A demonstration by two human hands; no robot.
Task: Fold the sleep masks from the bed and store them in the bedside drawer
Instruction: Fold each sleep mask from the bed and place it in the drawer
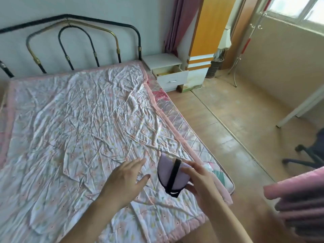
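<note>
A lilac sleep mask (165, 173), folded in half with its black strap running across it, hangs above the near right part of the bed. My right hand (199, 179) grips it from the right side. My left hand (126, 179) hovers just left of the mask, fingers spread, holding nothing. The white bedside table (162, 61) stands at the bed's far right corner, and its drawer (173, 74) is pulled open. No other mask shows on the bed.
The bed (78, 120) carries a crumpled floral sheet and has a metal headboard (70, 41). A pink cloth (298, 195) lies at the right edge. An office chair base (306, 156) and a white table leg (301, 107) stand on the wooden floor.
</note>
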